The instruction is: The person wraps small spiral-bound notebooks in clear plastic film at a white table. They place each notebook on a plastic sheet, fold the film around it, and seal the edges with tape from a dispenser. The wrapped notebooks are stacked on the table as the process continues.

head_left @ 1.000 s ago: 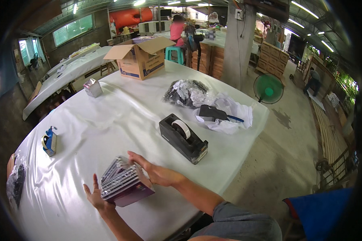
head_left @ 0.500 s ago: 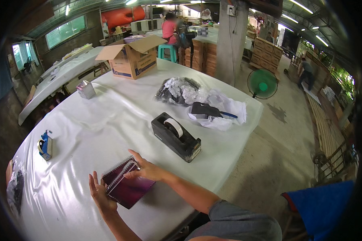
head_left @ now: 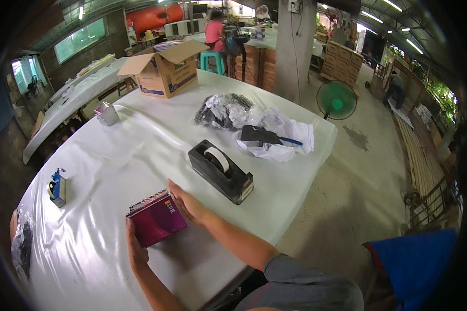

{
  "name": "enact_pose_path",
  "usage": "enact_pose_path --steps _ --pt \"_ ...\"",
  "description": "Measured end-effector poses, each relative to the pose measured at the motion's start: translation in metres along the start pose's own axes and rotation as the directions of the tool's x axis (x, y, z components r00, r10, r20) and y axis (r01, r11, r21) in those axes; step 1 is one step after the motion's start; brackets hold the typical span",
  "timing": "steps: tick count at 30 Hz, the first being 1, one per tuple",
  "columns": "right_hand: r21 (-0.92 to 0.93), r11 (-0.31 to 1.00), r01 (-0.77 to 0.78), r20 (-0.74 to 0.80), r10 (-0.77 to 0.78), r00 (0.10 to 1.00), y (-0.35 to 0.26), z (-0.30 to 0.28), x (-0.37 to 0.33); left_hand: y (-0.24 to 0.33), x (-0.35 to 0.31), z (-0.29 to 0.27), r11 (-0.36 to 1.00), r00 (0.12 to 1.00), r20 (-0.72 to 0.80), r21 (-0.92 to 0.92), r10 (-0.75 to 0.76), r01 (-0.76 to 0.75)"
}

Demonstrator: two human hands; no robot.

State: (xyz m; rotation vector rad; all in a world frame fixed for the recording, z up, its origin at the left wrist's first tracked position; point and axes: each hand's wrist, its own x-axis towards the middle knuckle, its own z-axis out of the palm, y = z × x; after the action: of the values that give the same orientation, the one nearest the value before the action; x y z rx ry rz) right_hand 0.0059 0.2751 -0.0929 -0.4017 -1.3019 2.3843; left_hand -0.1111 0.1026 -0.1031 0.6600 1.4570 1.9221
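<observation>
Right now both hands are on a maroon booklet (head_left: pixel 157 224) lying flat on the white desk (head_left: pixel 140 150), near its front edge. Left hand (head_left: pixel 136 248) sits at the booklet's near left corner, fingers loosely curled, thumb pressed against the edge; partly open, not a full grip. Right hand (head_left: pixel 188 203) is open and flat, fingers extended, its side touching the booklet's right edge. Booklet has a striped, ribbed spine along its far side. Black tape dispenser (head_left: pixel 220 170) with a white roll stands just right of the right hand, apart from it. Farther back: crumpled white paper (head_left: pixel 285 136) with a dark tool on it, next to a grey-black plastic bundle (head_left: pixel 223 111). Open cardboard box (head_left: pixel 164 70) at the far end. Small blue tape roll (head_left: pixel 57 187) well to the left, near the desk's left edge.
</observation>
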Motion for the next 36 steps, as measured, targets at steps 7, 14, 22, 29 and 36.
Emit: enact_pose_path --steps 7,14,22,29,36 --pt "-0.648 0.757 0.084 0.072 -0.049 0.996 0.000 0.001 -0.005 0.002 0.000 0.013 0.991 0.998 -0.043 -0.130 -0.036 0.030" --pt "-0.315 0.930 0.191 -0.258 -0.277 0.926 0.027 0.006 0.009 0.009 0.009 0.034 0.963 0.820 -0.546 -0.267 -0.172 0.024" --pt "-0.190 0.894 0.406 0.043 -0.405 0.913 0.010 0.034 -0.026 0.051 -0.018 0.035 0.965 0.844 -0.510 -0.089 0.168 -0.246" --pt "0.290 0.707 0.645 0.240 -0.706 0.666 -0.012 0.036 -0.043 0.078 -0.042 0.048 0.902 0.951 -0.067 0.344 0.302 -0.262" --pt "0.116 0.734 0.669 0.190 -0.677 0.711 -0.011 0.029 -0.042 0.072 -0.043 0.061 0.909 0.916 -0.278 0.381 0.289 -0.171"
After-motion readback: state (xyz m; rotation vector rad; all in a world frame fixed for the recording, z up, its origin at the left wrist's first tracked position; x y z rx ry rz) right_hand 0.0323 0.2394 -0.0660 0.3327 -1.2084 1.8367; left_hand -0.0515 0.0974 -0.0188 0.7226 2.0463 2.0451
